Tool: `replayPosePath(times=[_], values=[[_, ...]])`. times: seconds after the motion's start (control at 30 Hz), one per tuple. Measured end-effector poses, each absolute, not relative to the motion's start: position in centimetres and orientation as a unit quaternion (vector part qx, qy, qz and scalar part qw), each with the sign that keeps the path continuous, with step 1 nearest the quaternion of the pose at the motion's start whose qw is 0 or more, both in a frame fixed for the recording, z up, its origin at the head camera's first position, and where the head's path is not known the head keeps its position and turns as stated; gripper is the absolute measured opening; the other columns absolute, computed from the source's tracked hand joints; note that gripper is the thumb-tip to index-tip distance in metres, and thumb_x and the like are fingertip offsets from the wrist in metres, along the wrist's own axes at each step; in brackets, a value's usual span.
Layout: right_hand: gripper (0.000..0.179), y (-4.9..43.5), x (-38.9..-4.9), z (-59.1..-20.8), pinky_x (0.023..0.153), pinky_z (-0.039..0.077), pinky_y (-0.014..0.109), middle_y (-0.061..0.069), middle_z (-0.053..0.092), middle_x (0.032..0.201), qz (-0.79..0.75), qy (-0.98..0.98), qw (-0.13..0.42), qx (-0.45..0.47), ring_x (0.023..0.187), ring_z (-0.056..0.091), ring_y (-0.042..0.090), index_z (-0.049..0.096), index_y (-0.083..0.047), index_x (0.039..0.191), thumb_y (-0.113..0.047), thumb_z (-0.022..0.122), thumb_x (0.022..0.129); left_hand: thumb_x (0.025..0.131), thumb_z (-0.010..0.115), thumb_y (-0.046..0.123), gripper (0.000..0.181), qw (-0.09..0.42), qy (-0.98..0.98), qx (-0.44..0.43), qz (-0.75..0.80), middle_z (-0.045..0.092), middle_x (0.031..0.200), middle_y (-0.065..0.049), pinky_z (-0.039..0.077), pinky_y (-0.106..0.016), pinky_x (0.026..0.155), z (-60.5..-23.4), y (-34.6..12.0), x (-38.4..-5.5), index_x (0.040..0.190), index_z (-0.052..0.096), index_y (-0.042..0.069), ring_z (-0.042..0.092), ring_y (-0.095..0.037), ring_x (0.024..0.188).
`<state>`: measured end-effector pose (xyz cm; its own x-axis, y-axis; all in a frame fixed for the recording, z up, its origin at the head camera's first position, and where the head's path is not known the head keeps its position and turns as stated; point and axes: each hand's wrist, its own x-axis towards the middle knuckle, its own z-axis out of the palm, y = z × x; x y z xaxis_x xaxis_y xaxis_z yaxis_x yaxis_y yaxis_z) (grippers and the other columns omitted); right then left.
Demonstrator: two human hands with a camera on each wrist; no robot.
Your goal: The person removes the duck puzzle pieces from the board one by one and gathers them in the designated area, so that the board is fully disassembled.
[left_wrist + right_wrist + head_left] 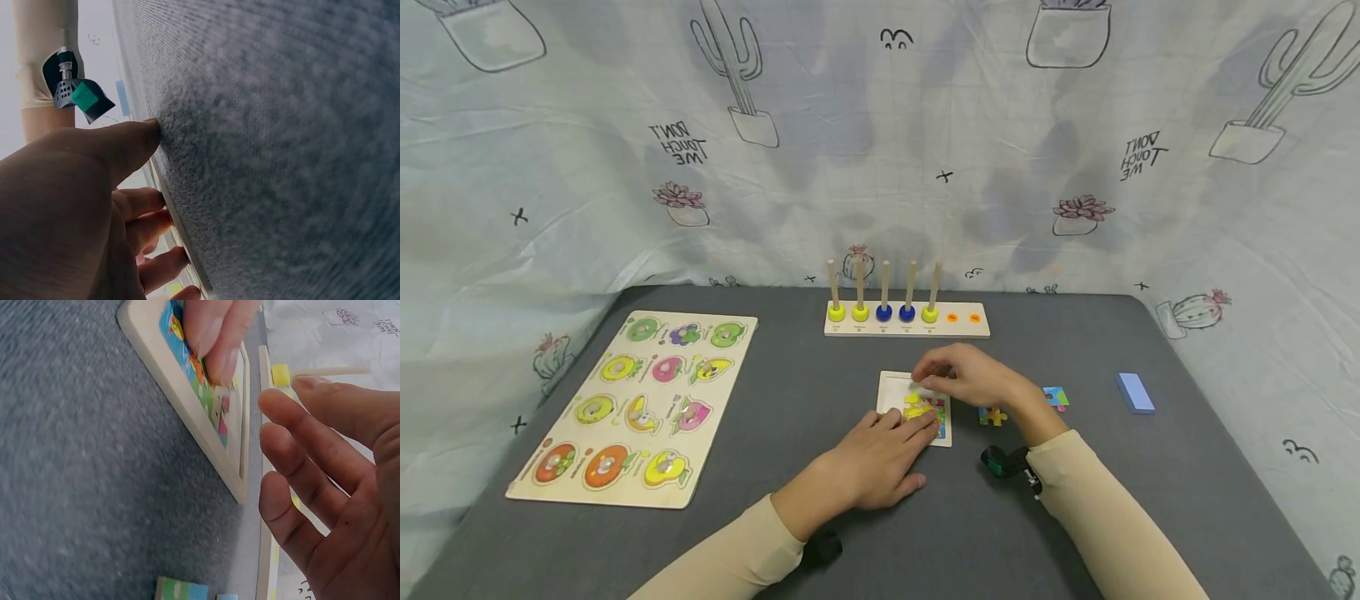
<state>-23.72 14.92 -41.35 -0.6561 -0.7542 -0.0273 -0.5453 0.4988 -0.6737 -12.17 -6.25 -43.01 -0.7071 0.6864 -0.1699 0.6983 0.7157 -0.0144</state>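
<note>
A small wooden puzzle tray point(946, 439) lies mid-table, partly filled with colourful jigsaw pieces point(917, 407). My left hand point(880, 458) rests over its lower left part with fingers extended onto the pieces, which hides some of them. In the left wrist view the left thumb point(134, 144) lies by the cloth, outside the tray's edge. Above the tray's upper right corner hovers my right hand point(970, 377). The right wrist view shows that right hand point(337, 469) with loosely bent fingers and nothing between thumb and fingertips.
Loose jigsaw pieces point(1056, 397) lie right of the tray, partly under the right forearm. A blue block point(1135, 393) sits farther right. Behind stands a wooden peg board point(910, 329) with yellow and blue rings. A large fruit puzzle board point(647, 433) covers the left side.
</note>
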Motion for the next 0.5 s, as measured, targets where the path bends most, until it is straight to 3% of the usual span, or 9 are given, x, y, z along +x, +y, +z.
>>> replayPosePath(times=[0.5], values=[[0.019,14.13,-23.89,-41.9,0.089,0.055,0.034,-0.001,0.075,0.117,-0.331,0.843,0.19,-0.38,0.103,0.07,0.011,0.072,-0.011,0.12,-0.016,0.062,0.105,0.105,0.046,0.057,0.066,0.1,0.923,0.371,-0.036,0.025,0.169,0.01,0.041,-0.042,0.105,-42.82,-6.26,-12.31,0.164,0.028,0.031,0.043,-0.017,0.134]])
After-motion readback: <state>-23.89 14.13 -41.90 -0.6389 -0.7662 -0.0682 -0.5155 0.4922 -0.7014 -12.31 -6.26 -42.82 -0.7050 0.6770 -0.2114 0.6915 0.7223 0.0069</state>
